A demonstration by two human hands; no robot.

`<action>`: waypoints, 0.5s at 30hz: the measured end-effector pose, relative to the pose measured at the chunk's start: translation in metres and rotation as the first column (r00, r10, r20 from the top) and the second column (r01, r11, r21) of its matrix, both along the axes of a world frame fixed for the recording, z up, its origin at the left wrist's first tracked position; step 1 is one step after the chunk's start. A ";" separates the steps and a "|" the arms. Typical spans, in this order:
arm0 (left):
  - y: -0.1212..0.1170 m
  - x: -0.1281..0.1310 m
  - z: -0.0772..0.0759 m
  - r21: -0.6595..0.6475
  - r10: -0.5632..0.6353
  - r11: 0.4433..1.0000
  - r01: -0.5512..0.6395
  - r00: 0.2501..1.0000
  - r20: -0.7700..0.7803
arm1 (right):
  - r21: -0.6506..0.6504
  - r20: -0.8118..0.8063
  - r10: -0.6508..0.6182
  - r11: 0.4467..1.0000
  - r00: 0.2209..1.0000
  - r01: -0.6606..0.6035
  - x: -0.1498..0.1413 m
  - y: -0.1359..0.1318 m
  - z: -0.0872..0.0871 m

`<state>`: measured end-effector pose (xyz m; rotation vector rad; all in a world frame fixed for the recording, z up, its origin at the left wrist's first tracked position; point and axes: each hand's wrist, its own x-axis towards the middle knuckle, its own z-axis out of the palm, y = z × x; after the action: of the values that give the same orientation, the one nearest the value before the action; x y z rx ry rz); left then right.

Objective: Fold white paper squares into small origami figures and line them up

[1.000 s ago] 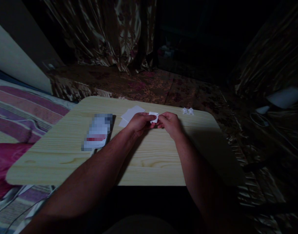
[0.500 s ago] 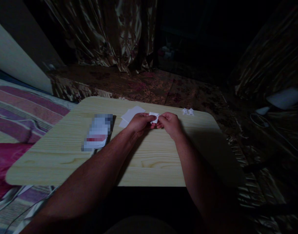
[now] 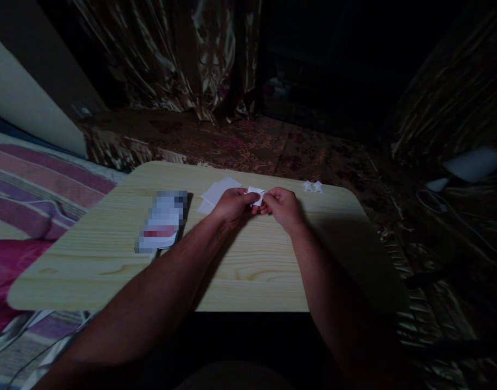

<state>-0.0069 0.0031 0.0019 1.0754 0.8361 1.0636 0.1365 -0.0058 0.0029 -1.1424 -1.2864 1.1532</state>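
Head view: since half a second ago next to nothing has shifted, the left hand [image 3: 237,203] still clamping a small folded white paper [image 3: 253,190] under its thumb while the right hand [image 3: 286,207] keeps its fingertips pinched narrow at the paper's right edge. White sheets [image 3: 221,189] lie just beyond and left of the left hand, a pixelated object [image 3: 162,219] farther left, and two small white folded pieces [image 3: 313,186] beyond the right hand, near the far edge. Wood-grain tabletop [image 3: 254,268] runs from below both hands to the near edge, and past the right hand to a shadowed side edge.
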 end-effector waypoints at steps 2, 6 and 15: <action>-0.001 0.000 0.002 0.032 0.026 0.999 -0.025 0.999 -0.037 | -0.025 0.010 0.005 1.000 1.000 -0.004 0.000 0.000 0.000; -0.003 0.001 0.002 0.093 0.063 0.994 -0.052 0.990 -0.130 | -0.059 0.018 0.005 0.998 1.000 -0.004 0.000 -0.001 0.001; -0.005 0.000 0.000 0.347 0.210 0.935 -0.070 0.899 -0.385 | -0.012 0.162 -0.005 1.000 0.987 0.007 0.002 -0.003 0.001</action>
<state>-0.0071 -0.0019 0.0021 1.5798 1.1191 1.1370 0.1386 -0.0088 0.0041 -1.2694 -1.3995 1.0834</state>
